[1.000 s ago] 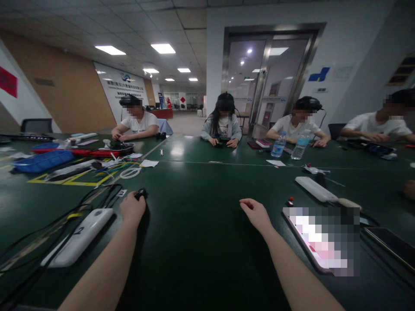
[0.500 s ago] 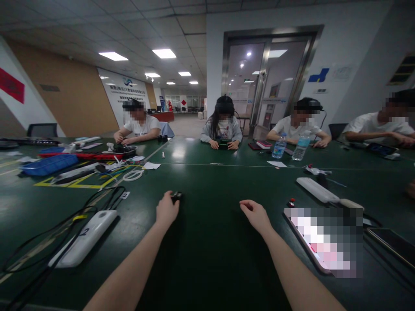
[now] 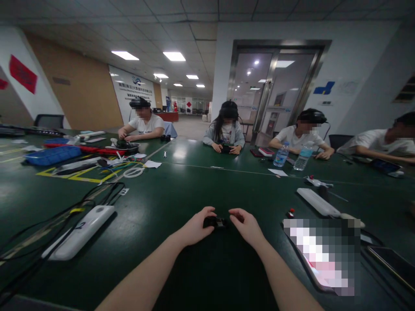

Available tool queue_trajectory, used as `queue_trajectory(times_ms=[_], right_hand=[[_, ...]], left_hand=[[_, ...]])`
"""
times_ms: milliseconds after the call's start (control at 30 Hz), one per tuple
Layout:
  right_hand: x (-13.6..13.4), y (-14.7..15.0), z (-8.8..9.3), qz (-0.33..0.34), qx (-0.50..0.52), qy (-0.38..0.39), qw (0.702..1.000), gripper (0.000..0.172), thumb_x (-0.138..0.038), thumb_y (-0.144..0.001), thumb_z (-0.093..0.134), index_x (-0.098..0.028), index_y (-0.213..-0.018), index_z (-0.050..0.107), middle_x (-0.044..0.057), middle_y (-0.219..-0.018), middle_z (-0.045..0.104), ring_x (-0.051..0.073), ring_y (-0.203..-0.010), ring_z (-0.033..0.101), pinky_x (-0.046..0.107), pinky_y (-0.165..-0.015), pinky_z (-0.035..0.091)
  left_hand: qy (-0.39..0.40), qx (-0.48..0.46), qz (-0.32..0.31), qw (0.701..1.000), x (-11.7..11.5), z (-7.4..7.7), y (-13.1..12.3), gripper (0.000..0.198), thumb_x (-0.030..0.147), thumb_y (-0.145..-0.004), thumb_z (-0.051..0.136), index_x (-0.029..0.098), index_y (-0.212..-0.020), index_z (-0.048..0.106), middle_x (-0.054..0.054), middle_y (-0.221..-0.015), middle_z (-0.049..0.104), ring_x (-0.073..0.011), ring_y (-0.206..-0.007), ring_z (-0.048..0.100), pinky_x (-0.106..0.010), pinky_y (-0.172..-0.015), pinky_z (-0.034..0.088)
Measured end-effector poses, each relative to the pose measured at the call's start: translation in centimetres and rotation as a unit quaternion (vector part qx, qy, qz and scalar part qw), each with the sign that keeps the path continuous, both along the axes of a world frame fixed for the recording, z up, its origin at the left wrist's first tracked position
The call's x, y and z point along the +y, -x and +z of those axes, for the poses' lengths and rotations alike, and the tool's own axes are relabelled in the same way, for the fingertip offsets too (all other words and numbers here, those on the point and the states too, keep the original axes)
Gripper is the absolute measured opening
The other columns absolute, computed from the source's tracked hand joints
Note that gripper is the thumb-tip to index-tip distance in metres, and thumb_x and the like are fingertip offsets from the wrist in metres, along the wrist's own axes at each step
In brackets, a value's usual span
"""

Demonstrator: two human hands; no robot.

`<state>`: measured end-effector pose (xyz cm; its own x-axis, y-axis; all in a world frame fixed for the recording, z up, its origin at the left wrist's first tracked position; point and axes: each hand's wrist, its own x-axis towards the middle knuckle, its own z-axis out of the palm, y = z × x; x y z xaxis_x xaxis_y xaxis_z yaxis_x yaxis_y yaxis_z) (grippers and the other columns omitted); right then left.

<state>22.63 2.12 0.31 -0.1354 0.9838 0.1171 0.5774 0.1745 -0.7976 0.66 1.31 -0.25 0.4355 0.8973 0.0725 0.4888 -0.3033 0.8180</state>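
My left hand [image 3: 198, 225] is closed on one end of a small black object [image 3: 220, 223], its thumb at the near side and fingers at the far side. This object lies low over the dark green table and has a lighter patch on top; its exact kind is too small and dark to make out. Just right of it, my right hand [image 3: 247, 225] has curved fingers with a gap between thumb and forefinger. Nothing shows in that gap, and the hand appears slightly apart from the black object.
At left lie a white power bank-like device [image 3: 79, 233], black cables [image 3: 48, 226] and a blue tray [image 3: 53, 154]. A lit phone [image 3: 319, 255] lies at right, near another white device [image 3: 317, 201]. Water bottles [image 3: 303, 157] stand farther back. Several people sit across the table.
My left hand has carried the black object rightward and nearer me. My right hand has shifted slightly left and nearer, so the hands are now close together. The camera view has tilted slightly.
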Motion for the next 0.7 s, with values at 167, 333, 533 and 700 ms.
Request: queue_trajectory(times_ms=[167, 333, 533, 700], right_hand=[[-1.4, 1.5, 1.5, 0.119, -0.034, -0.012, 0.992, 0.030, -0.036, -0.076, 0.059, -0.025, -0.104, 0.063, 0.004, -0.101, 0.057, 0.019, -0.092, 0.054, 0.034, -0.080, 0.043], [-1.7, 2.4, 1.8, 0.147, -0.096, -0.013, 0.984, 0.026, -0.034, -0.074, 0.063, -0.027, -0.100, 0.065, 0.002, -0.103, 0.057, 0.020, -0.099, 0.050, 0.037, -0.086, 0.040], [-1.7, 2.9, 1.4, 0.136, -0.102, -0.016, 0.985, 0.021, -0.032, -0.075, 0.061, -0.027, -0.095, 0.065, 0.001, -0.099, 0.059, 0.020, -0.096, 0.051, 0.036, -0.084, 0.041], [-0.3, 2.1, 0.4, 0.031, 0.073, -0.030, 0.996, 0.025, -0.036, -0.075, 0.059, -0.023, -0.096, 0.064, 0.003, -0.097, 0.061, 0.018, -0.089, 0.055, 0.034, -0.080, 0.043]], left_hand=[[0.009, -0.026, -0.018, 0.999, 0.5, -0.1, 0.7, 0.057, 0.019, -0.075, 0.059, 0.023, -0.127, 0.037, -0.007, -0.124, 0.055, -0.0185, -0.117, 0.049, -0.037, -0.104, 0.034], [0.020, -0.017, -0.022, 0.999, 0.5, 0.1, 0.8, 0.057, 0.021, -0.075, 0.060, 0.024, -0.128, 0.037, -0.007, -0.125, 0.054, -0.0193, -0.120, 0.047, -0.038, -0.104, 0.033], [0.016, -0.023, -0.029, 0.999, 0.6, 0.1, 0.7, 0.057, 0.019, -0.074, 0.061, 0.022, -0.126, 0.038, -0.008, -0.124, 0.055, -0.0197, -0.119, 0.048, -0.039, -0.104, 0.033], [0.025, -0.024, -0.023, 0.999, 0.7, 0.1, 0.7, 0.057, 0.018, -0.074, 0.062, 0.022, -0.126, 0.039, -0.008, -0.124, 0.056, -0.0191, -0.117, 0.049, -0.038, -0.104, 0.034]])
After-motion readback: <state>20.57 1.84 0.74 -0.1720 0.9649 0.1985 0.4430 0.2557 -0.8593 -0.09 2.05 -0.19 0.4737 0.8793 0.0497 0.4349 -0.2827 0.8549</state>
